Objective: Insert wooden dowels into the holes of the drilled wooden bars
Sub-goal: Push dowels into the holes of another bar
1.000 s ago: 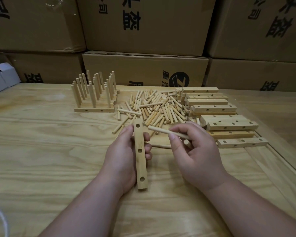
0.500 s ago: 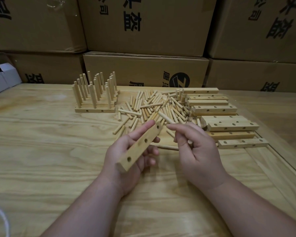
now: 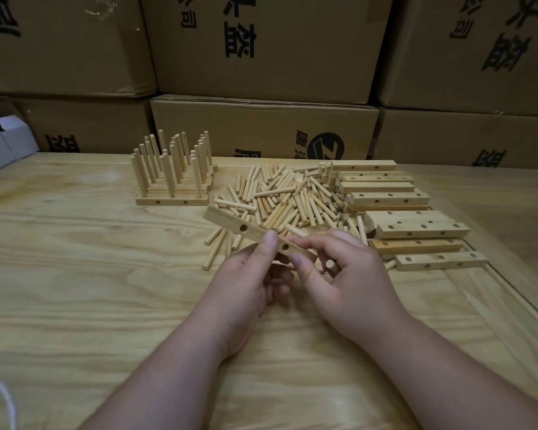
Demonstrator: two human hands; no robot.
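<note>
My left hand [image 3: 249, 283] grips a drilled wooden bar [image 3: 230, 221] that lies slanted from upper left to lower right, two holes facing me, my thumb pressed on it between them. My right hand [image 3: 351, 280] touches the bar's right end with thumb and forefinger and keeps a dowel [image 3: 330, 264] tucked in its curled fingers, with only the dowel's round end showing. Just beyond the hands lies a loose pile of dowels [image 3: 286, 200]. A stack of empty drilled bars [image 3: 389, 198] sits to the right of it. Bars with upright dowels [image 3: 174, 172] stand at the back left.
Large cardboard boxes [image 3: 261, 128] wall off the back of the wooden table [image 3: 75, 274]. Small white boxes [image 3: 0, 144] sit at the far left. A white cord [image 3: 3, 395] curls at the lower left. A raised wooden edge [image 3: 510, 293] runs along the right.
The bar has turned in my left hand from pointing away from me to lying slanted across. My right hand has drawn the dowel into its fingers and moved onto the bar's right end.
</note>
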